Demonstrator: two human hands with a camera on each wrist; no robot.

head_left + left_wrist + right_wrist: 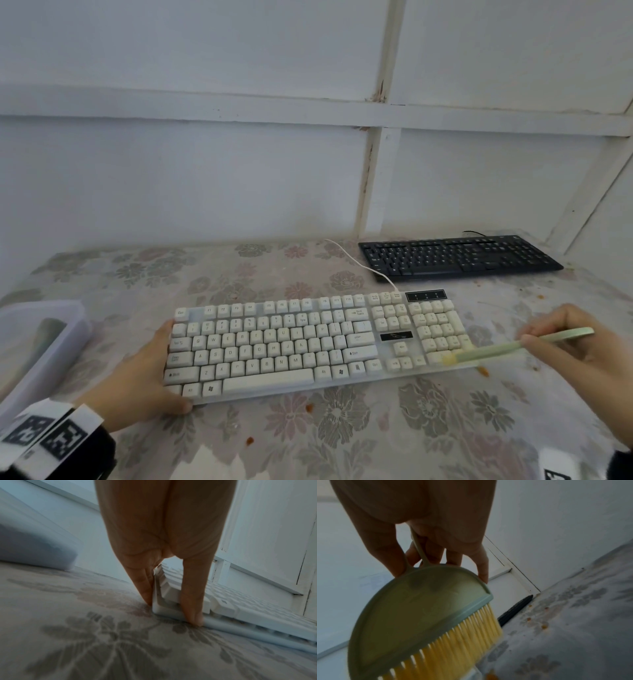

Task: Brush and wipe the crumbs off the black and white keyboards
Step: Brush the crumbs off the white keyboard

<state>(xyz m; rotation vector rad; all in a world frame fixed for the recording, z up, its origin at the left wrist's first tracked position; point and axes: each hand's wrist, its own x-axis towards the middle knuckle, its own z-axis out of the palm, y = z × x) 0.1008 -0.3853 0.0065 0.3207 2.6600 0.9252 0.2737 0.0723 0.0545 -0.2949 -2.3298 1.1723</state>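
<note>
**Brushing the white keyboard's right end**

The white keyboard (315,346) lies flat near the front middle of the table (342,445), its cable running back toward the black keyboard (455,257), which sits well apart at the rear right by the wall. A rigid plastic slab like this is probably light and likely to skate on the smooth floral cover, so bracing it at an end edge, clear of the keys, looks the sensible hold.

The left hand (144,380) does just that: its fingers lie straight along the keyboard's left end while the thumb (192,601) presses the front corner, the palm on the table.

The right hand (582,353) has its fingers curled round the loop handle of a small green hand brush (412,615), pinching it near the head. The yellow bristles (462,642) meet the keyboard's lower right corner, just beside the number pad. They look soft and springy, so a light stroke should flick debris out without catching keycaps.

Orange crumbs (483,371) lie on the table just off that corner, with more (544,626) scattered toward the black keyboard. A translucent plastic tub (41,342) stands at the left edge.
</note>
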